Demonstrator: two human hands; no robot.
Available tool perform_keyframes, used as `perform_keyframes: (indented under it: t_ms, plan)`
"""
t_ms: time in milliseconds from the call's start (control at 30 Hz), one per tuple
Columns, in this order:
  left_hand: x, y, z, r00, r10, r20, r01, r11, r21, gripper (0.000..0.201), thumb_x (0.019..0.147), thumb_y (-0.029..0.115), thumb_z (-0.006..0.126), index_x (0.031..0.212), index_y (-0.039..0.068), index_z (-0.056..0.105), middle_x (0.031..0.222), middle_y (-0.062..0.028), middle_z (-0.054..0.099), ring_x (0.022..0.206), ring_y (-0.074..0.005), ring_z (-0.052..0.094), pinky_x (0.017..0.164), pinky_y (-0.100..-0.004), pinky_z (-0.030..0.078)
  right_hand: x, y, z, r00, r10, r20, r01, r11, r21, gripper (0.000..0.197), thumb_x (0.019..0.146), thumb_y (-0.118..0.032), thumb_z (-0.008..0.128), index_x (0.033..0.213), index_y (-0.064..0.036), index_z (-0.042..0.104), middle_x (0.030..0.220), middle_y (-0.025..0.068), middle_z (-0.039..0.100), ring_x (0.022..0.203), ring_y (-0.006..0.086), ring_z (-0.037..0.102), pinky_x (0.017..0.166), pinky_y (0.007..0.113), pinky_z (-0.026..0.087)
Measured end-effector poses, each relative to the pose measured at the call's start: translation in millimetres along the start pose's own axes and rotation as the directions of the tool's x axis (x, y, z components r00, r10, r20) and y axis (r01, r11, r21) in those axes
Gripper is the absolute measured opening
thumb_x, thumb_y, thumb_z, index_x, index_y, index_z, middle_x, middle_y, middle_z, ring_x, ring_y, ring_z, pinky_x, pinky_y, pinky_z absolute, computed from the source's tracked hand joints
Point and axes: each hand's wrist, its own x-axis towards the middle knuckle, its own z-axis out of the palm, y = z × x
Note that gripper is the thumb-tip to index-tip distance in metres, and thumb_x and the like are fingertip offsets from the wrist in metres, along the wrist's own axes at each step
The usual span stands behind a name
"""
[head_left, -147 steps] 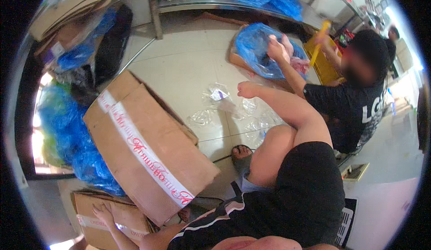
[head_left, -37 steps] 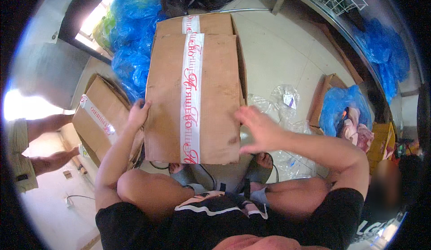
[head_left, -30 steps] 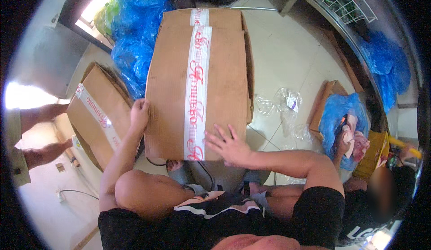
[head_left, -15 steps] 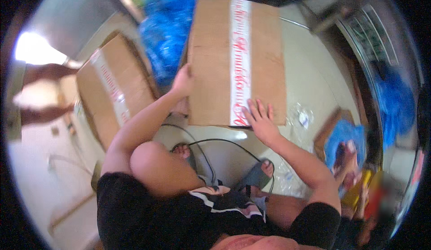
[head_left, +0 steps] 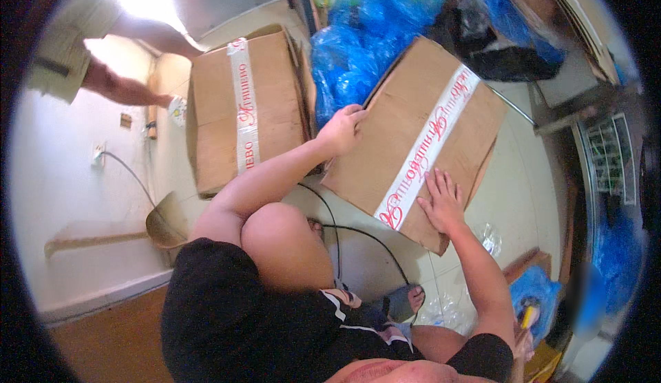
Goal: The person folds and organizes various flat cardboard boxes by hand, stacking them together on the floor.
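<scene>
The grip of the left hand (head_left: 341, 132) was closed on the left edge of the large carton (head_left: 389, 145), fingers bent over onto its upper face. The right hand (head_left: 443, 204) was not gripping: it lay flat, palm down, fingers spread, near the carton's right near corner, fingertips just beside the white tape (head_left: 427, 152).

The large carton sat in the middle of the scene, turned askew, its tape running from near left to far right. Beneath and around it showed the tiled floor (head_left: 527, 176); whether the whole underside rested there, I could not tell. To its left stood a second carton (head_left: 210, 125), taped likewise, with the left forearm crossing near its near right corner. Blue plastic bags (head_left: 351, 59) were heaped on the far side, between the two. A black cable (head_left: 344, 228) looped on the near side, by the feet.

The step in hand seemed to be steadying or turning the large carton: one hand held the edge, the other pressed from above. To shift it further, the next move would call for a firm hold on the right edge too, where the flat palm gave only pressure, and for care to keep clear of the cable and the second carton.
</scene>
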Motion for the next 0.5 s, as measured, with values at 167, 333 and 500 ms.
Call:
perform_keyframes:
  t_ms: [167, 333, 500]
  plan:
    - [-53, -100, -129, 0.873, -0.035, -0.486, 0.181, 0.949, 0.257, 0.055, 0.082, 0.019, 0.078, 0.130, 0.000, 0.059, 0.136, -0.0213, 0.059, 0.128, -0.0384, 0.054, 0.113, -0.0452, 0.041, 17, -44, -18, 0.958, -0.036, -0.284, 0.061, 0.995, 0.077, 0.071, 0.093, -0.036, 0.068, 0.152, -0.0064, 0.040, 0.159, 0.0195, 0.035, 0.150, 0.0395, 0.027, 0.122, 0.059, 0.018]
    - [-201, -188, -180, 0.496, -0.704, -0.508, 0.855, 0.496, 0.148, 0.082, 0.092, 0.047, 0.067, 0.150, -0.004, 0.040, 0.155, -0.0298, 0.037, 0.144, -0.0442, 0.037, 0.121, -0.0491, 0.031, 36, -165, -45, 0.802, -0.514, -0.306, 0.595, 0.642, 0.483, 0.063, 0.085, -0.014, 0.074, 0.140, 0.0003, 0.048, 0.147, 0.0222, 0.047, 0.136, 0.0413, 0.047, 0.116, 0.046, 0.039]
    - [-287, -209, -92, 0.475, -0.794, -0.379, 0.879, 0.409, 0.243, 0.089, 0.097, 0.052, 0.057, 0.157, -0.005, 0.024, 0.165, -0.0284, 0.020, 0.155, -0.0420, 0.012, 0.127, -0.0476, 0.014, 90, -281, -31, 0.659, -0.728, -0.188, 0.717, 0.684, -0.134, 0.089, 0.081, -0.044, 0.081, 0.154, -0.0150, 0.039, 0.160, 0.0201, 0.034, 0.143, 0.0440, 0.040, 0.116, 0.060, 0.033]
